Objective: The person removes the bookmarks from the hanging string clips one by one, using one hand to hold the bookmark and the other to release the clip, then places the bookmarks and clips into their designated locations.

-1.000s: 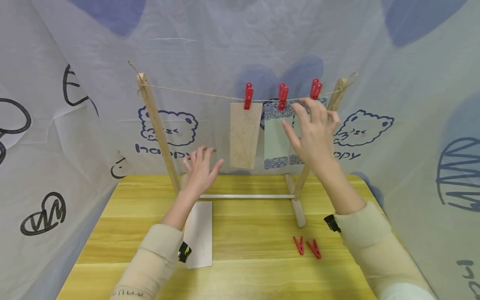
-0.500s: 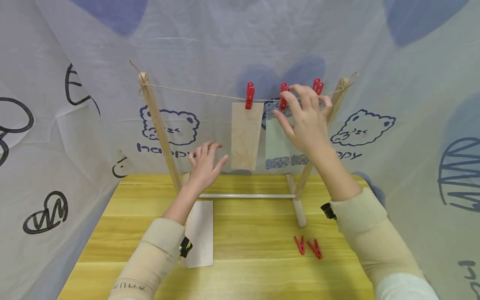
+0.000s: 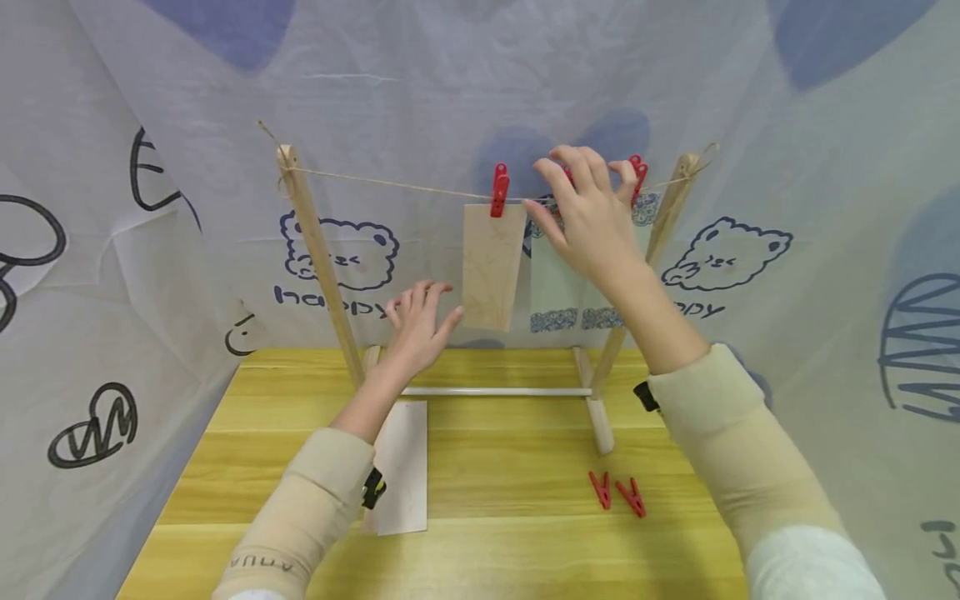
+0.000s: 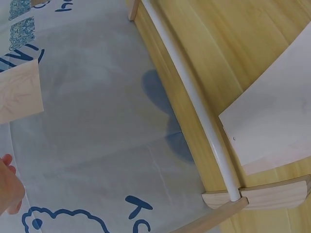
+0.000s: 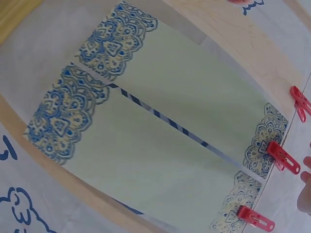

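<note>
Two pale green cards with blue lace-patterned ends, one [image 5: 189, 73] and its neighbour [image 5: 131, 150], hang side by side from the cord [image 3: 390, 182]. A red clothespin [image 5: 284, 157] holds the first, and another clothespin [image 5: 256, 219] holds the second. Left of them hangs a beige card [image 3: 491, 275] under a red clothespin [image 3: 499, 192]. My right hand [image 3: 592, 221] is raised before the green cards, fingers loosely bent and gripping nothing, partly hiding the middle clothespin. Lower down, left of the beige card, my left hand [image 3: 420, 333] hovers with fingers spread, touching nothing.
The cord is strung between two wooden posts, left [image 3: 318, 258] and right [image 3: 672, 208], joined below by a white rod [image 3: 495, 391]. Pale cards [image 3: 405, 483] lie overlapping on the table [image 3: 510, 542]. Two loose red clothespins, one [image 3: 600, 490] beside another [image 3: 632, 497], lie front right.
My right hand has moved left and up along the line, from the right green card toward the beige card. My left hand has drifted slightly right and up.
</note>
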A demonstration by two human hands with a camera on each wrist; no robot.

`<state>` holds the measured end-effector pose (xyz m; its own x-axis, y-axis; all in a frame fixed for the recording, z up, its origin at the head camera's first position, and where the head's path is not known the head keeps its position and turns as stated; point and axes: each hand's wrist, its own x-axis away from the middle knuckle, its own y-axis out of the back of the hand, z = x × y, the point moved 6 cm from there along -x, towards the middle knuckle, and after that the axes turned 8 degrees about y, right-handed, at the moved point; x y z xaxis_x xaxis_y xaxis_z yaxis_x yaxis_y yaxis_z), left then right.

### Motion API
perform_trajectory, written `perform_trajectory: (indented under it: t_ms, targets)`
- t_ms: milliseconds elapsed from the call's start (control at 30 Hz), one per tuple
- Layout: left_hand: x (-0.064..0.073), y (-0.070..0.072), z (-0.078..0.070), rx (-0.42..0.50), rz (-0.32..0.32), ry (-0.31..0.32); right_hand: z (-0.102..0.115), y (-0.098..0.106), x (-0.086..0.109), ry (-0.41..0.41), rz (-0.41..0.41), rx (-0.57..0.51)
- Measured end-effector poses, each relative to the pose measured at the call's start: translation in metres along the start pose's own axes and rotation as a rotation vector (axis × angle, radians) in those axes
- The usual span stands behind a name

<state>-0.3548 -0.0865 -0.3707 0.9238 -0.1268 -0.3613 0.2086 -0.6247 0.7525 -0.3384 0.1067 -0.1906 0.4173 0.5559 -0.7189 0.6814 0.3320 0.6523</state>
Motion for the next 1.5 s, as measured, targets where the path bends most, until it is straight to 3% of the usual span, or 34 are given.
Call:
perform_trajectory:
  t_ms: [467, 800, 900, 1500]
  targets:
    - [-0.007, -0.005, -0.009, -0.017, 0.001, 0.015, 0.004, -0.004, -0.023, 0.062, 0.084, 0.069]
    - [-0.011, -0.007, -0.01, -0.04, 0.01, 0.025, 0.005, -0.013, -0.036, -0.018, 0.387, 0.067]
    - [-0.011, -0.009, -0.011, -0.043, 0.019, 0.031, 0.007, -0.015, -0.038, -0.031, 0.446, 0.062]
    - [-0.016, -0.014, -0.013, -0.056, 0.029, 0.04, 0.009, -0.018, -0.047, -0.04, 0.576, 0.063]
